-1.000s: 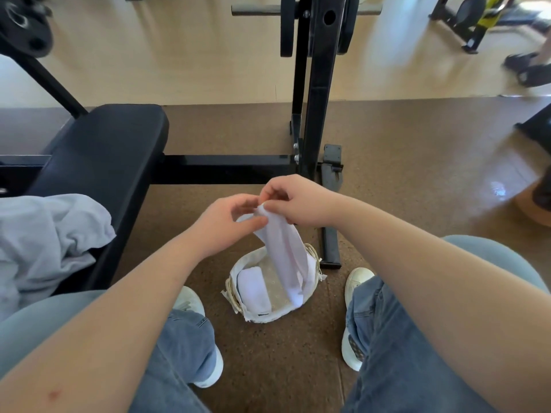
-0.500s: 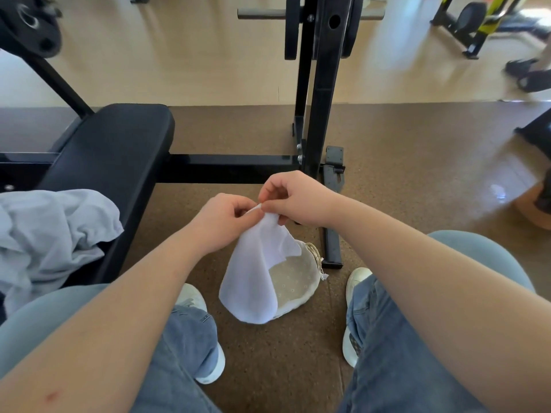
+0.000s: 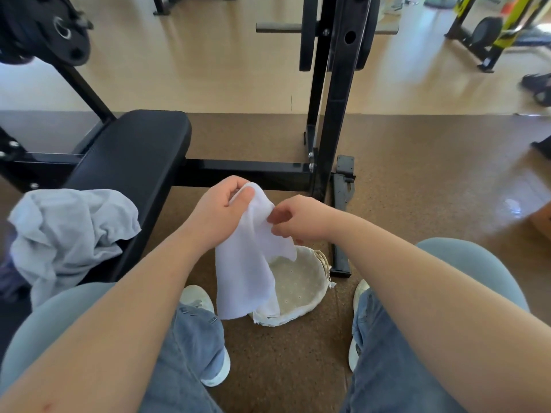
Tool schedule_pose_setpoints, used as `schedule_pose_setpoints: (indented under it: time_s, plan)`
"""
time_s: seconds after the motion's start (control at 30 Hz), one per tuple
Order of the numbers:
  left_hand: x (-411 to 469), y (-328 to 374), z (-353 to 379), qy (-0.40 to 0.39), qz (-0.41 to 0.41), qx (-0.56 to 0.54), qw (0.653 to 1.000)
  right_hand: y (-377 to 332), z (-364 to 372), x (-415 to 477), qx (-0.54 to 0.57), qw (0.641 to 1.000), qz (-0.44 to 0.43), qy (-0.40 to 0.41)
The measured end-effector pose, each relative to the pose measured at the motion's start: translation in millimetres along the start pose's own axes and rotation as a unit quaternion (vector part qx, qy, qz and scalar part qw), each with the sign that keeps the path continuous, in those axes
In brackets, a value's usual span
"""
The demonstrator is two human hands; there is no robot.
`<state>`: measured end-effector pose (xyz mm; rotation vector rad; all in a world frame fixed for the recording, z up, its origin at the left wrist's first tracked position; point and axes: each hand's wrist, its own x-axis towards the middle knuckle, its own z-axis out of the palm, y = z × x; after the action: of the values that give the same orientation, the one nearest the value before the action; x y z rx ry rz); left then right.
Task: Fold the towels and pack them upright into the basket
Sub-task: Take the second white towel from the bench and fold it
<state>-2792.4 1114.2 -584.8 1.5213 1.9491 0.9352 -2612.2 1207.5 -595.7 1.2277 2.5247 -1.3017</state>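
Note:
A small white towel (image 3: 247,263) hangs in the air above the floor between my knees. My left hand (image 3: 220,210) grips its top corner. My right hand (image 3: 295,219) pinches the towel's right edge a little lower. Under the towel a round, cloth-lined basket (image 3: 301,293) stands on the brown floor. The hanging towel covers the basket's left half, so whatever lies in that half is hidden.
A heap of pale grey towels (image 3: 68,236) lies on the black padded bench (image 3: 134,162) at my left. A black rack upright (image 3: 331,114) and its floor bar stand just behind the basket. My shoes flank the basket.
The towel has opened from a narrow strip into a wider hanging sheet. My hands have drawn apart, the left one rising and the right one sliding down along the towel's edge.

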Motion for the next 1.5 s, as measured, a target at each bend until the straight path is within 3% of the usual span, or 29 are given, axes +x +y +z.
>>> schedule_pose_setpoints:
  time_s: [0.23,0.43,0.6,0.77,1.27,1.5]
  plan:
    - [-0.2,0.4,-9.7,0.009,-0.006,-0.009,1.0,1.4,15.5,14.1,0.034,0.996,-0.044,0.07]
    - [-2.3,2.9,-16.6,-0.002,-0.007,-0.016,1.0,1.1,18.8,11.5,0.018,0.999,-0.049,0.003]
    - [-6.0,6.3,-30.8,-0.025,0.003,-0.025,0.999,7.0,18.1,13.3,-0.023,0.997,-0.043,0.055]
    - [-8.0,3.2,-42.0,-0.045,0.006,-0.03,0.999,6.4,23.0,11.0,-0.046,0.997,-0.065,-0.019]
    - [4.6,-16.8,-46.7,0.115,-0.051,0.005,0.992,23.0,3.2,3.7,-0.203,0.979,-0.015,-0.006]
    - [13.1,-31.5,-52.4,0.147,-0.088,0.016,0.985,28.2,-32.0,-5.4,-0.241,0.97,-0.005,0.009]
